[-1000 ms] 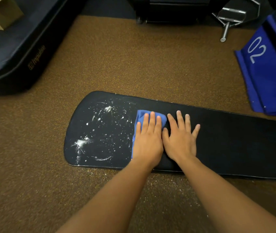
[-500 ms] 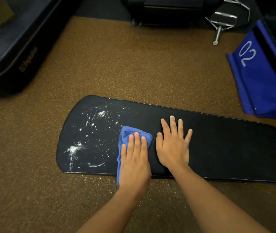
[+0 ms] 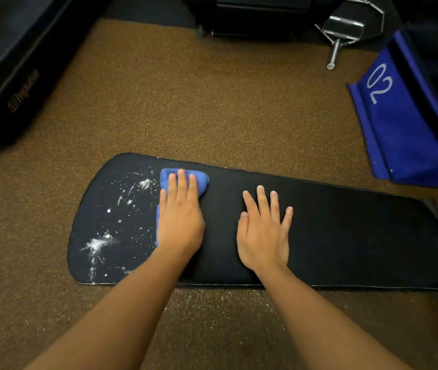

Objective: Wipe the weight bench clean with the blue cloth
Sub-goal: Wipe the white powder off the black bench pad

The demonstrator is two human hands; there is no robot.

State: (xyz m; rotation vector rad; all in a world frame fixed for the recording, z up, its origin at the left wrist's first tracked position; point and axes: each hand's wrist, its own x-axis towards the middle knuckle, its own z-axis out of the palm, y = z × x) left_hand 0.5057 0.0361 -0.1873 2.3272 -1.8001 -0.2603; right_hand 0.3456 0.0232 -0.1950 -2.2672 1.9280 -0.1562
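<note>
The black weight bench pad [image 3: 346, 236] lies across the view, long side left to right. White powder [image 3: 97, 244] is scattered over its rounded left end. My left hand [image 3: 180, 220] presses the folded blue cloth [image 3: 201, 180] flat against the pad near its far edge, fingers straight, just right of the powder. Most of the cloth is hidden under that hand. My right hand [image 3: 264, 233] rests flat on the bare pad to the right, fingers spread, apart from the cloth.
Brown speckled floor [image 3: 199, 108] surrounds the bench, with white dust [image 3: 225, 303] on it below the pad's near edge. A dark padded machine [image 3: 12, 62] stands at far left, a blue box marked 02 [image 3: 399, 124] at right, metal handles [image 3: 343, 30] at the back.
My left hand has slid the cloth away from me, from the near edge toward the far edge of the pad. My right hand stays flat on the pad.
</note>
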